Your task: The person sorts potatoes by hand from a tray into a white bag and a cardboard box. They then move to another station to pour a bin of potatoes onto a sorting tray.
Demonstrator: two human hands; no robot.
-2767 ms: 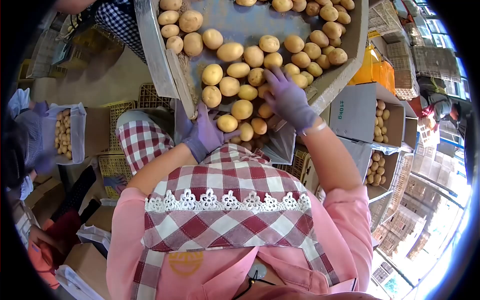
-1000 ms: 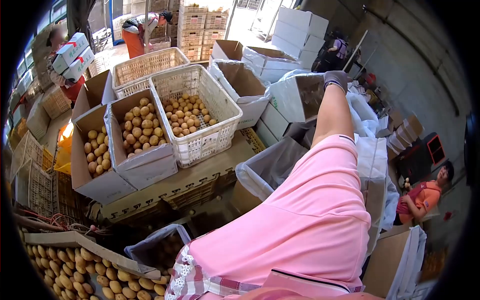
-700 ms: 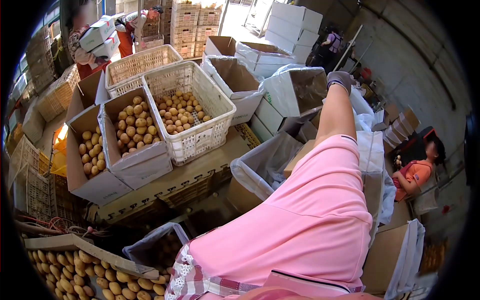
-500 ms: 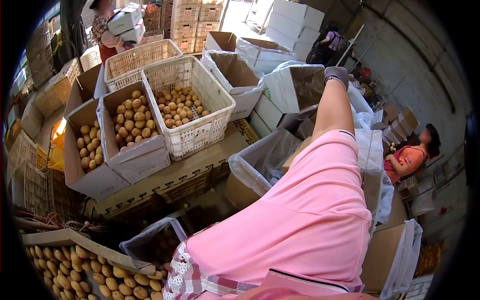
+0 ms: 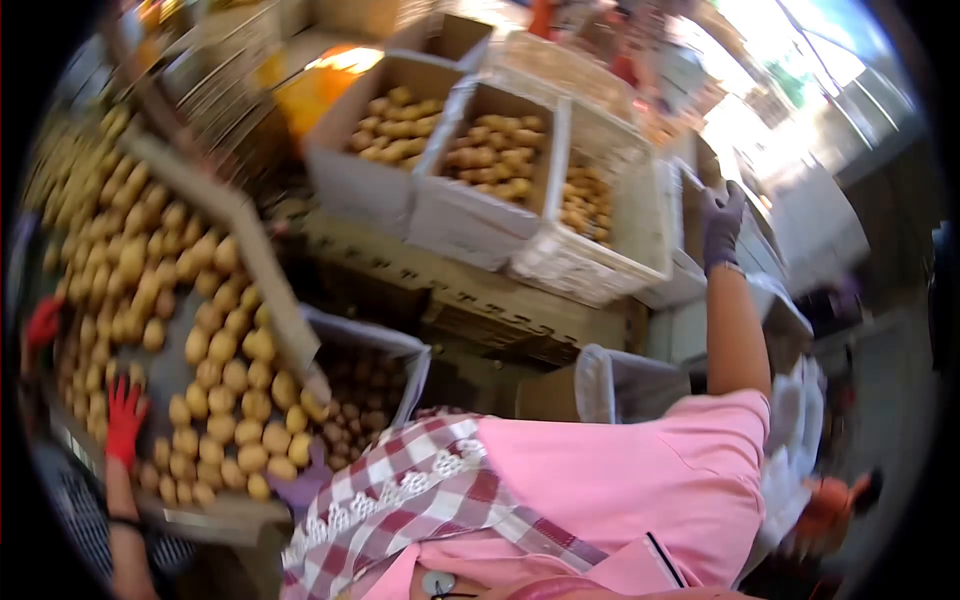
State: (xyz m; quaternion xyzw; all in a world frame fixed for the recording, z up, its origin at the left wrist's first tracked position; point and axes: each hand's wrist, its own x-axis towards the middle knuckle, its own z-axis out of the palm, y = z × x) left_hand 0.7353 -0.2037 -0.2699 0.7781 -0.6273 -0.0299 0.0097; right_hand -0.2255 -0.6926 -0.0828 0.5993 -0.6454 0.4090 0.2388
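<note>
My right hand (image 5: pixel 721 225), in a grey-purple glove, is stretched out over the boxes at upper right. Its fingers look apart, near an open cardboard box (image 5: pixel 690 215) beside the cream plastic crate (image 5: pixel 640 225). Blur hides the detail at the fingertips. My left hand (image 5: pixel 303 485), in a purple glove, is low at the edge of the sorting table, its fingers seemingly spread and partly covered by my checked apron. Next to it lie many potatoes (image 5: pixel 248 431) on the table. A lined box (image 5: pixel 408 385) with small dark potatoes stands just beyond it.
Cardboard boxes of potatoes (image 5: pixel 495 160) stand on a pallet-like platform (image 5: pixel 460 310). A slanted board (image 5: pixel 270 265) edges the sorting table. Across the potatoes is a co-worker's red-gloved hand (image 5: pixel 122 420). Another person in orange (image 5: pixel 832 500) is at lower right. A lined box (image 5: pixel 625 385) stands close to my body.
The view has swung left and down, bringing in more of the potato table, my left hand and the co-worker's red gloves. My right hand now appears by the box near the cream crate.
</note>
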